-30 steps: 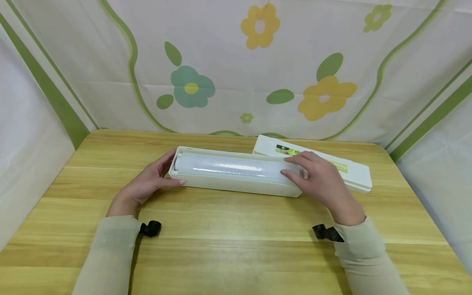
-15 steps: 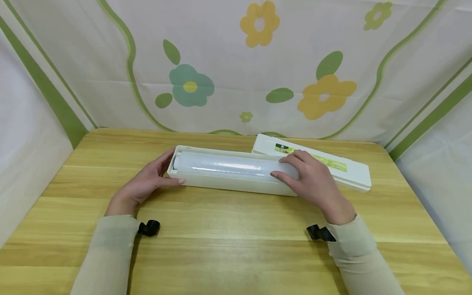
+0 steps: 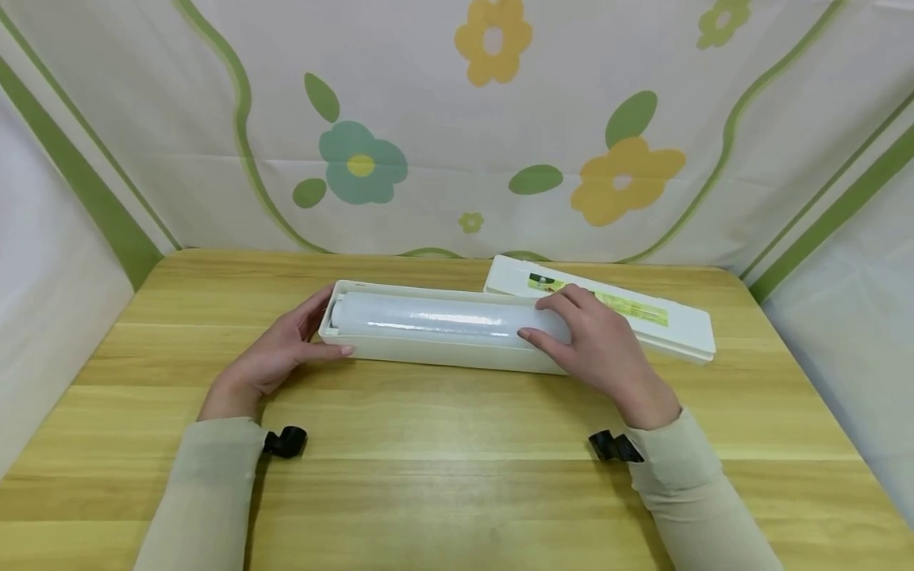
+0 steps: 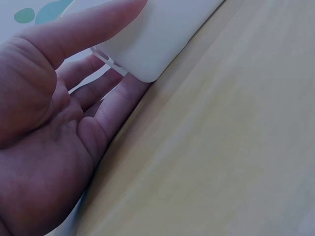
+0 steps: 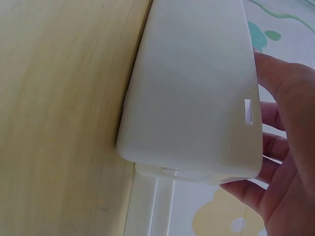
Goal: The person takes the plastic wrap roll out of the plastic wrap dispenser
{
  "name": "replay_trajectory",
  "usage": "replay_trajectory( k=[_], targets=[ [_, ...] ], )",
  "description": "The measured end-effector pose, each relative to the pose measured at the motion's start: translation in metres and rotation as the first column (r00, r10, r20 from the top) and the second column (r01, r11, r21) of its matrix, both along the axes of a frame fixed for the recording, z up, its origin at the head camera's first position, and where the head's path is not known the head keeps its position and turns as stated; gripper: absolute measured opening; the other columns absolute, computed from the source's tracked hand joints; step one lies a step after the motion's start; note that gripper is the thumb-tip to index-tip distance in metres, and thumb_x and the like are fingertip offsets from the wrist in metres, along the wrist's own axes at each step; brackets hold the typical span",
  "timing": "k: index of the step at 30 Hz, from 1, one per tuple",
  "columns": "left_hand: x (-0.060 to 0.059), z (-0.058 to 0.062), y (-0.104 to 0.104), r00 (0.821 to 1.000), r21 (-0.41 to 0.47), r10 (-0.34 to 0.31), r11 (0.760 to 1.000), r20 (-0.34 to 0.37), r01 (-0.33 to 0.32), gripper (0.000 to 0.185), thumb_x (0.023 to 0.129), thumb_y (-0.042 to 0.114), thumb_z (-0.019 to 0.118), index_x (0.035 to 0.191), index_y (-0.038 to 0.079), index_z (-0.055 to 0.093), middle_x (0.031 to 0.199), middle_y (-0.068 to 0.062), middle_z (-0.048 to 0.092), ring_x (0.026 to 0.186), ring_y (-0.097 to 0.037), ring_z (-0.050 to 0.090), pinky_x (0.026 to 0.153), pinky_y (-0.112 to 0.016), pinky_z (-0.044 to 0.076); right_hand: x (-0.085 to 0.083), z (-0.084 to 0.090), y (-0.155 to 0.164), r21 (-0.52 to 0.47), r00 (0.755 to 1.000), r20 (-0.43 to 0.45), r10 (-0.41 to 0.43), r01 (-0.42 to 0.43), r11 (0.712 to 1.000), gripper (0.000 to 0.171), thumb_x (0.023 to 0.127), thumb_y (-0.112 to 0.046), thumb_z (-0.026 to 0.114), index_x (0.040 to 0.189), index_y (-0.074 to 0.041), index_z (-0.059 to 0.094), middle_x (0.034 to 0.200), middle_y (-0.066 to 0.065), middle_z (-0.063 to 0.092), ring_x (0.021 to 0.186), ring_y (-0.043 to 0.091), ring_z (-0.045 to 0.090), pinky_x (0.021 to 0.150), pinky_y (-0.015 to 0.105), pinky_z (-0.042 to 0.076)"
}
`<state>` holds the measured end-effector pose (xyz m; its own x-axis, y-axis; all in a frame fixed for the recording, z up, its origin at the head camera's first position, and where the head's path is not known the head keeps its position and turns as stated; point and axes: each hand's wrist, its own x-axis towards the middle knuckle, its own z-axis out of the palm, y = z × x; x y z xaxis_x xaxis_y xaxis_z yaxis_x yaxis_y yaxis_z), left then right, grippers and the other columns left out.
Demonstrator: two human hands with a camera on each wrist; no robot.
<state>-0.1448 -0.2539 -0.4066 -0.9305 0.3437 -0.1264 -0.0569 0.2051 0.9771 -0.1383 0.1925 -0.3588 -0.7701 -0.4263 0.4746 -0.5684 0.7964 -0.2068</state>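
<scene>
A long white dispenser box [image 3: 435, 349] lies open-topped on the wooden table [image 3: 457, 444], nearer the far edge than the near one; its long axis runs almost parallel to that far edge, left end toward the left edge, right end toward the right edge and tipped very slightly nearer the person; inside it, along the same axis, lies a roll of clear film [image 3: 435, 317], which fills the trough nearly end to end; the left hand [image 3: 274, 357] cups the box's left end, thumb laid along the near wall and fingers [image 4: 106, 81] reaching round behind the end, loosely curved rather than clenched; the right hand [image 3: 600, 349] covers the right end, fingers curled over the top of the roll and thumb against the box's near wall; the right wrist view shows the box's rounded end wall [image 5: 197, 93] with fingertips [image 5: 285, 88] past its rim; just behind the box's right half, touching or nearly so, lies a flat white lid [image 3: 643, 317] with a yellow-green label, angled toward the far right corner; both forearms wear pale sleeves [image 3: 207, 492], each with a small black clip [image 3: 286, 442] at the wrist; a cloth backdrop [image 3: 457, 119] printed with flowers and green stripes rises behind the far edge.
</scene>
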Motion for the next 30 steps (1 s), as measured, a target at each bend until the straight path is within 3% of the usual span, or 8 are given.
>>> replay_trajectory(
  k=[9,16,24,30],
  targets=[
    [-0.0016,0.0008,-0.0003,1.000,-0.013,0.005,1.000,0.004,-0.005,0.103,0.092,0.012,0.087,0.172,0.033,0.025,0.174,-0.003,0.031,0.156,-0.023,0.029,0.107,-0.009,0.039,-0.0006,0.0012,-0.0012,0.001,0.999,0.031,-0.020,0.020,1.000,0.042,0.090,-0.041,0.088,0.114,-0.008,0.075,0.114,0.011,0.071,0.092,0.031,0.070,0.073,0.048,0.060],
    [0.0011,0.0015,-0.0004,1.000,-0.022,0.019,1.000,0.002,-0.019,0.102,0.092,0.012,0.087,0.172,0.032,0.027,0.174,-0.003,0.031,0.157,-0.024,0.029,0.107,-0.008,0.039,0.0003,-0.0002,-0.0029,0.005,0.993,0.105,-0.045,0.045,0.999,0.044,0.093,-0.045,0.085,0.117,-0.009,0.075,0.116,0.010,0.070,0.092,0.031,0.069,0.074,0.048,0.060],
    [0.0062,0.0016,0.0032,0.999,-0.021,0.035,0.999,0.011,-0.035,0.103,0.092,0.014,0.086,0.172,0.034,0.026,0.174,-0.003,0.031,0.156,-0.025,0.031,0.106,-0.009,0.040,-0.0006,0.0012,-0.0014,0.021,0.995,0.089,-0.035,0.033,0.999,0.043,0.093,-0.045,0.084,0.115,-0.010,0.074,0.112,0.009,0.068,0.089,0.029,0.066,0.073,0.046,0.058],
    [0.0035,0.0023,0.0025,0.999,-0.030,0.040,0.999,0.016,-0.039,0.104,0.091,0.014,0.088,0.172,0.036,0.025,0.175,-0.002,0.030,0.157,-0.024,0.030,0.106,-0.008,0.039,0.0001,0.0043,-0.0015,0.030,0.994,0.104,-0.041,0.038,0.999,0.043,0.094,-0.047,0.083,0.115,-0.011,0.073,0.114,0.008,0.068,0.089,0.028,0.065,0.073,0.045,0.058]
  ],
)
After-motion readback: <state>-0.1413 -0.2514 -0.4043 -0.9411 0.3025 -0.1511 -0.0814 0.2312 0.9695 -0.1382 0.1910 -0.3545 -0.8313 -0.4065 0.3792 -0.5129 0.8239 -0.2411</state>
